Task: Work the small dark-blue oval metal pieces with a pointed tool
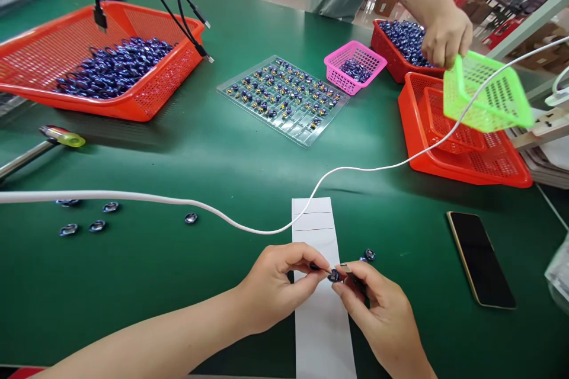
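Observation:
Over a white paper strip (pixel 316 320), my two hands meet at the fingertips around a small shiny dark-blue ring-shaped piece (pixel 334 275). My right hand (pixel 384 311) is closed, with thumb and forefinger pinching this piece; a dark item with a metallic tip (pixel 345 269) also shows at those fingers, its kind unclear. My left hand (pixel 280 284) pinches a thin dark item (pixel 315 266) whose end reaches the piece; the fingers hide most of it. Just beyond my right hand lie similar loose pieces (pixel 370 254). More such rings (pixel 97 225) rest at the left.
A white cable (pixel 262 231) crosses the green table (pixel 191 160). Beyond it are a red basket (pixel 146 100) of blue pieces, a clear filled tray (pixel 306 141) and a pink basket (pixel 340 80). A co-worker's hand (pixel 447 32) grips a green basket (pixel 486 92). A phone (pixel 481 260) lies right.

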`<state>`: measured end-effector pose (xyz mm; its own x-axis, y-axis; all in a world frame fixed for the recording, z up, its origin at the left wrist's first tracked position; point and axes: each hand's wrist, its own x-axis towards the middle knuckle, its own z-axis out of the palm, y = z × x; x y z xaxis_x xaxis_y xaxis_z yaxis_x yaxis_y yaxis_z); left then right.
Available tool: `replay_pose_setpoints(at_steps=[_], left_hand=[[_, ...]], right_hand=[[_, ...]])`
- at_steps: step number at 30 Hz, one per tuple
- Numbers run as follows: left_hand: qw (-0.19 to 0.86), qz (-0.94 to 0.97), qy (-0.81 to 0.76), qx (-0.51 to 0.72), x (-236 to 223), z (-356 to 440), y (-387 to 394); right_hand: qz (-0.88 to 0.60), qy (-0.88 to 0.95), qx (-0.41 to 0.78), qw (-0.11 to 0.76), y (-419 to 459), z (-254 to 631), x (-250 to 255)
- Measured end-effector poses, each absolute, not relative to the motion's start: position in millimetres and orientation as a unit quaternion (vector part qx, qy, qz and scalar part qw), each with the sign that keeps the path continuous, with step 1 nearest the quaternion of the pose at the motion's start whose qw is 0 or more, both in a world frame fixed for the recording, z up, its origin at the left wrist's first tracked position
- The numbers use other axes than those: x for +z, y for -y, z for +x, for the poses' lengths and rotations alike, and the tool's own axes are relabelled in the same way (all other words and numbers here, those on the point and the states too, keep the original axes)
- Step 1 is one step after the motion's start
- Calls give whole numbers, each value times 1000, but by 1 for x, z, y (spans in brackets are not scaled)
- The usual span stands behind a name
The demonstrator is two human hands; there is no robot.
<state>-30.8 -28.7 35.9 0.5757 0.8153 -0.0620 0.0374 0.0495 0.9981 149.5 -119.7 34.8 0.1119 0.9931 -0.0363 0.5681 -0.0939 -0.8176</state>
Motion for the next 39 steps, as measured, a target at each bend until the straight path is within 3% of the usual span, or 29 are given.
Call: replay_pose_setpoints(at_steps=[24, 33, 36, 39], left_hand=[[625, 638, -333, 302, 30, -31, 35], [700, 519, -415, 261, 26, -20, 35], [686, 513, -428, 290, 25, -24, 29], [667, 519, -441, 301, 22, -28, 24]], right_hand=[[-648, 608, 315, 335, 114, 145, 38], [-634, 653, 238, 341, 114, 144, 28], [-602, 697, 227, 315, 114, 145, 29], [-567, 754, 235, 236, 114, 142, 29]])
